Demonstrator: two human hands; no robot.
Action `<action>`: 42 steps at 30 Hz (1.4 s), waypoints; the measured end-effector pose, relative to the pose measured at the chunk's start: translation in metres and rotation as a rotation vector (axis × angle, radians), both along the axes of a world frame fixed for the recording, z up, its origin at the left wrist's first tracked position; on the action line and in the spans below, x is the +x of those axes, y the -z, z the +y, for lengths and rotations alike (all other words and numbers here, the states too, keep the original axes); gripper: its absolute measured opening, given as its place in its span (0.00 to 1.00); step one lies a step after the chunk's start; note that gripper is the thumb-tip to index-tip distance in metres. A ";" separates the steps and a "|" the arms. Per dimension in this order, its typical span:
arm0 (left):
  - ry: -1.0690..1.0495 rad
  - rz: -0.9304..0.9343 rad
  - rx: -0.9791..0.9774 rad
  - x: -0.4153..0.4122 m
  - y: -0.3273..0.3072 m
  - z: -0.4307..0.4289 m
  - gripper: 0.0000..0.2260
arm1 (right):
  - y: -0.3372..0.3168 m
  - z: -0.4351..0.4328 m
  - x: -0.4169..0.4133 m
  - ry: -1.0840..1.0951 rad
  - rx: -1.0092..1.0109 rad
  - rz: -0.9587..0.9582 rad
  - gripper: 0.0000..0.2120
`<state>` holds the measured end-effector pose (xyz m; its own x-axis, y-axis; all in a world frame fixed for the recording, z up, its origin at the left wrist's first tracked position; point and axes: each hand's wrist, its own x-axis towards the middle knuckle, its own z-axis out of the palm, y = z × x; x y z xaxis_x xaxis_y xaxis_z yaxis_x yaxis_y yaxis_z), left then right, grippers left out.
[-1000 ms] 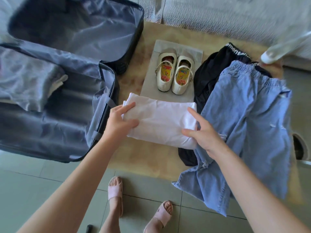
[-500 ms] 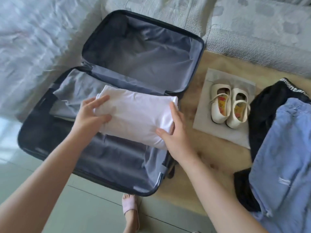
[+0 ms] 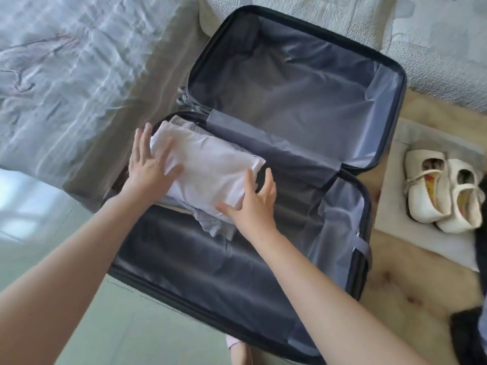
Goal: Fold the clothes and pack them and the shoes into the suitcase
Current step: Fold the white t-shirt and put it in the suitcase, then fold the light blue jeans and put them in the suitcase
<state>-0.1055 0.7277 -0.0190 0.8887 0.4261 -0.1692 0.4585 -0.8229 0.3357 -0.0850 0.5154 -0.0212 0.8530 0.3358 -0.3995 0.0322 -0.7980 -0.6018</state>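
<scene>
The dark suitcase (image 3: pixel 379 159) lies open on the floor, both halves lined in grey. A folded white garment (image 3: pixel 210 169) rests in the near half's far left corner, on top of a folded grey garment (image 3: pixel 213 225). My left hand (image 3: pixel 150 164) lies flat on the white garment's left end, fingers spread. My right hand (image 3: pixel 250 204) touches its right end with fingers straight and spread. A pair of cream shoes (image 3: pixel 442 193) stands on a grey cloth (image 3: pixel 395 217) to the right. A dark garment (image 3: pixel 469 333) shows at the right edge.
A bed with a pale cover (image 3: pixel 66 75) lies left of the suitcase, a grey sofa (image 3: pixel 434 43) behind it. The shoes and clothes lie on a low wooden table (image 3: pixel 405 299). My foot in a pink slipper (image 3: pixel 237 349) is on the tiled floor below.
Both hands carried the folded white garment from the table leftward into the suitcase and set it on the grey garment. The hands now lie flat on it instead of holding it.
</scene>
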 end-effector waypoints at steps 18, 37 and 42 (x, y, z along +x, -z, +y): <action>0.146 0.210 0.066 0.018 0.014 0.000 0.30 | 0.015 0.011 0.030 -0.290 -0.101 0.015 0.48; 0.226 -0.071 -0.535 0.030 -0.053 -0.347 0.16 | -0.042 -0.305 0.003 0.518 0.386 -0.006 0.30; 0.311 0.024 -0.636 0.020 -0.040 -0.463 0.17 | -0.009 -0.448 -0.031 0.625 0.090 -0.064 0.30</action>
<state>-0.0858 0.2646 0.0211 0.9461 -0.0348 -0.3221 0.2473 -0.5649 0.7873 -0.1158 0.0669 -0.0120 0.9198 -0.2040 -0.3351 -0.3859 -0.6242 -0.6793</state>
